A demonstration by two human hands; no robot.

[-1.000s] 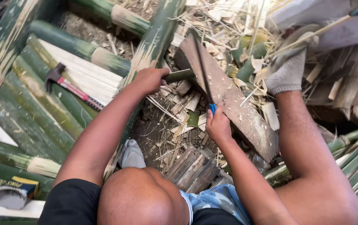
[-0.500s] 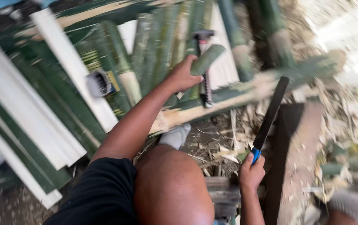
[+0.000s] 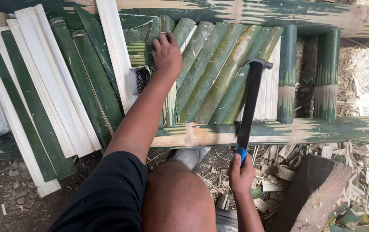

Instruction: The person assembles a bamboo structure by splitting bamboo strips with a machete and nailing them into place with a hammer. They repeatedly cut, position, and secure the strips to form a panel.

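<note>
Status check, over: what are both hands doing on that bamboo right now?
Left hand flat on split bamboo slat. Right hand gripping hammer, head resting over slats. Small container of nails beside left hand.

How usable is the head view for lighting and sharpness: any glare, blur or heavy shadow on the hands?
Head view: daylight is even and the frame is sharp, with no motion blur on the left hand resting on the bamboo slats or on the right hand gripping the hammer. The straw litter at right is bright, close to washed out. The black sleeve reads dark with little detail.
</note>
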